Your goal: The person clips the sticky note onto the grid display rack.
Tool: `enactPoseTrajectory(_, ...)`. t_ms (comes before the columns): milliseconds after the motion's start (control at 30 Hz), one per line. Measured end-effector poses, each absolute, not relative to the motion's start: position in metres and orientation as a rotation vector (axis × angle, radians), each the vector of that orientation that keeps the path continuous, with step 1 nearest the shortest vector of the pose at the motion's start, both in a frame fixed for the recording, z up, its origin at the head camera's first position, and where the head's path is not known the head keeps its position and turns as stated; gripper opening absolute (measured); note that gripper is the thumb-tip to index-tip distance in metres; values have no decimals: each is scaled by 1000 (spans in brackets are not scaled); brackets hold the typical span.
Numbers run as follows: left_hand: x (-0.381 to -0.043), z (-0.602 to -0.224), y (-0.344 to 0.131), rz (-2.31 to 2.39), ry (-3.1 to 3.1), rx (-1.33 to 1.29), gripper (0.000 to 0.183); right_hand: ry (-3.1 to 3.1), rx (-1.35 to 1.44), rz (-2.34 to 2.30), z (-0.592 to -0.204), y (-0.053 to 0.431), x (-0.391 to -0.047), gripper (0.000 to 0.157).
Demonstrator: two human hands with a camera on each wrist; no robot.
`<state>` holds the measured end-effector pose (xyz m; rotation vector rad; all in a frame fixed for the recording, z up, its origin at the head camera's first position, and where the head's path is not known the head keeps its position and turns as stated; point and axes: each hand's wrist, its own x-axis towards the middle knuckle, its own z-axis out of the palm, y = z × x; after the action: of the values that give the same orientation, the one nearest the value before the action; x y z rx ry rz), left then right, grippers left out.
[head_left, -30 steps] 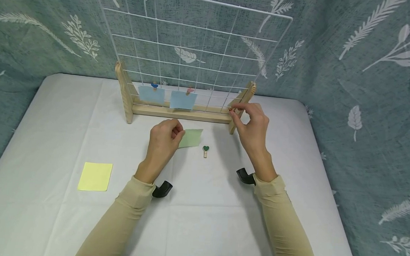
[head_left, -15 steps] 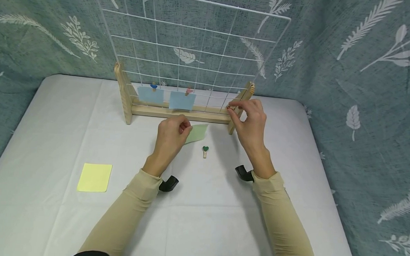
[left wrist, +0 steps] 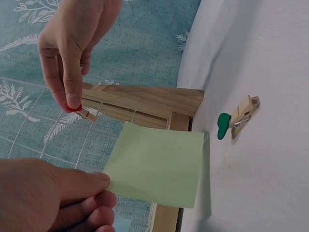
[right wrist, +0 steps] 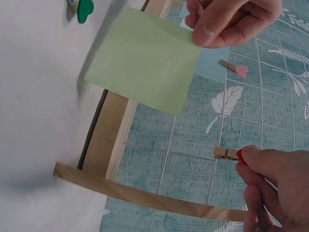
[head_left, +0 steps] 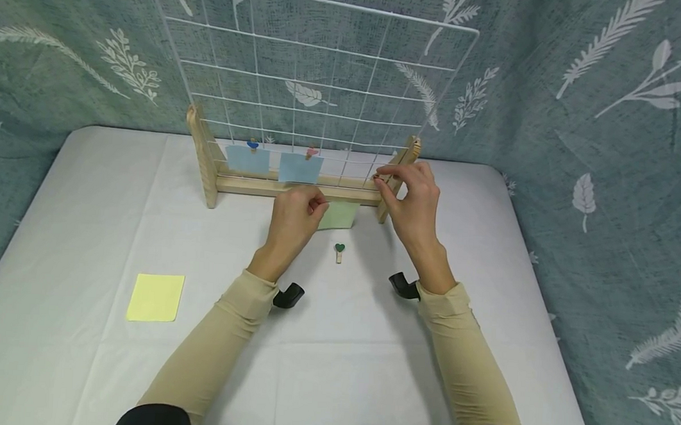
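Between thumb and fingers, my left hand [head_left: 295,220] pinches a green paper square [left wrist: 157,164] by one edge, in front of the rack's wooden base. My right hand [head_left: 415,200] pinches a small wooden clothespin [right wrist: 225,153] by its red end, near the right side of the white wire grid [head_left: 318,80]. On the table lies another clothespin [left wrist: 241,116] with a green heart. Two light blue papers [head_left: 247,159] hang side by side on the grid's lower part, one under a blue-heart clothespin [head_left: 253,145], the other under a pink-heart clothespin [right wrist: 234,68].
A yellow paper square [head_left: 155,298] lies on the white-covered table [head_left: 331,385] at the left. Wooden feet [head_left: 202,160] hold the grid upright at both ends. Behind stands a teal curtain [head_left: 583,109] with white leaf prints.
My left hand has moved forward and to the right with the green paper, up near the wooden base. The right hand has shifted only slightly, still holding its clothespin.
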<state>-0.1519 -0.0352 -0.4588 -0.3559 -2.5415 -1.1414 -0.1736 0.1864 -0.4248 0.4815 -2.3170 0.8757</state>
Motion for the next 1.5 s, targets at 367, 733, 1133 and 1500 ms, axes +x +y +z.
enactPoseTrajectory(367, -170, -457, -23, -1145, -2405, -332, 8, -2300, 496, 866, -420, 180, -182, 13)
enactPoseTrajectory(733, -178, -463, -13, -1174, -2392, -285, 7, -2306, 510, 839, -421, 179, -185, 11)
enactPoseTrajectory(1133, -188, -457, -9, -1134, -2353, -297, 7, -2291, 547, 742, -420, 176, -188, 12)
enactPoseTrajectory(1500, -196, -452, 1, -1144, -2295, -298, 8, -2244, 561, 705, -418, 174, -190, 12)
